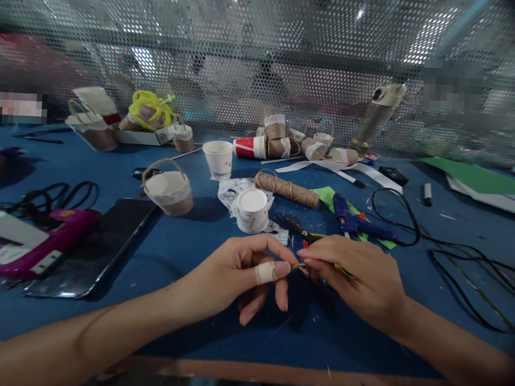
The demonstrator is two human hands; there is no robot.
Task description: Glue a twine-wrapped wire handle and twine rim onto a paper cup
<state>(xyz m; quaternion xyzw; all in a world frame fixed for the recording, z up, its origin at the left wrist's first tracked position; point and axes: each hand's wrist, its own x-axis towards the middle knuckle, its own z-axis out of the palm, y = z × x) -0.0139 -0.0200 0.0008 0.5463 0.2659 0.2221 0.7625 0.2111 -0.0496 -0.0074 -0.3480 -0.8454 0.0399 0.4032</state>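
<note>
My left hand (240, 273), with a pale bandage (265, 272) round its thumb, pinches a tiny brownish strand-like thing (299, 265) between thumb and index finger. From the other side my right hand (359, 273) pinches at the same spot; what exactly lies between the fingertips is too small to name. Scissors (309, 236) with yellow and black handles lie partly hidden behind my right hand. Just beyond my hands stands an upturned paper cup (252, 212) on white lace (234, 194). A roll of brown twine (289, 189) is behind it.
Left are a twine-handled cup basket (171, 193), a phone (103, 248) and a magenta tool (60, 246). A blue glue gun (362, 221) and black cable (459, 290) lie right. Cups (218, 158), small baskets (315, 148) and a bottle (379, 116) line a perforated metal screen (230, 53).
</note>
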